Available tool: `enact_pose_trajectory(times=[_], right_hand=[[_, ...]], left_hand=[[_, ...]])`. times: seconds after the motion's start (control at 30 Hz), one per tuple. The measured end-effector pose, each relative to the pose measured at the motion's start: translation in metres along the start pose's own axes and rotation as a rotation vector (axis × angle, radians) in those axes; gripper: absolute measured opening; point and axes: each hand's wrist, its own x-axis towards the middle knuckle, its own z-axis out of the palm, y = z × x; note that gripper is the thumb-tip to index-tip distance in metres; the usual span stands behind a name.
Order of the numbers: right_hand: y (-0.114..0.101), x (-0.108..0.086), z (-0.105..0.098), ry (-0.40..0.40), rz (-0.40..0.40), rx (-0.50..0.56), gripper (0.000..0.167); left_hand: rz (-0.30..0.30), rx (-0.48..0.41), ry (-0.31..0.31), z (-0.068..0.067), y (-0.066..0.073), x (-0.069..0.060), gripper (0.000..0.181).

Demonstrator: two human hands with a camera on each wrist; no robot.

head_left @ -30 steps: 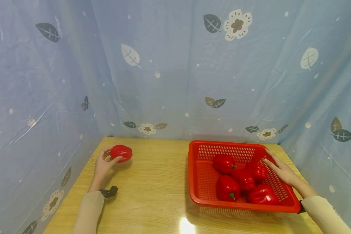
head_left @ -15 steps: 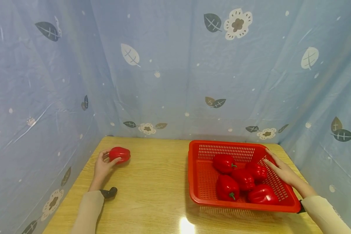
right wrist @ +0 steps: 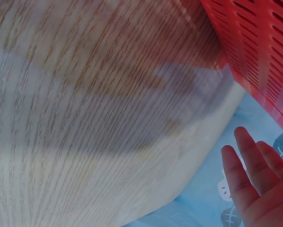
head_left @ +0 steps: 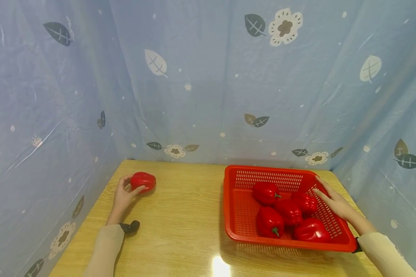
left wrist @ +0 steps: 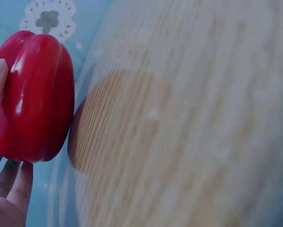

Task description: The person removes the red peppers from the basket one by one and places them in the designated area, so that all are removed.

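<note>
My left hand (head_left: 123, 194) holds a shiny red bell pepper (head_left: 143, 182) at the far left of the table, thumb on one side and fingers on the other. In the left wrist view the pepper (left wrist: 35, 99) is just over the wood surface; whether it touches cannot be told. The right hand (head_left: 336, 202) lies at the right rim of a red plastic basket (head_left: 228, 207), its fingers stretched out. Several more red bell peppers (head_left: 269, 222) lie in this basket, some with green stems. In the right wrist view straight fingers (right wrist: 255, 163) show beside the slotted basket wall (right wrist: 260, 52).
The wooden table (head_left: 180, 215) stretches between the left hand and the basket. A blue curtain (head_left: 201, 96) with leaf and flower prints hangs behind the table and along both sides. A black strap piece (head_left: 130, 227) sticks out from the left wrist.
The left hand and its pepper dip slightly left and down, then come back up a little. The right hand and the basket stay in place; the head view shifts very slightly.
</note>
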Motion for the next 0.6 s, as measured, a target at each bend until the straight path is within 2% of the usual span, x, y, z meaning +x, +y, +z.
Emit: enact_pose_trajectory(times=[0.3,0.6], right_hand=[[-0.0005,-0.0009,-0.0012,-0.011,0.011,-0.014,0.067],[-0.0011,-0.0002,-0.0009,-0.021,0.01,-0.005,0.067]], left_hand=[[0.002,0.04,-0.037,-0.0019,0.0018,-0.0019,0.073],[0.019,0.067,-0.031,-0.0048,0.0038,-0.0053,0.072]])
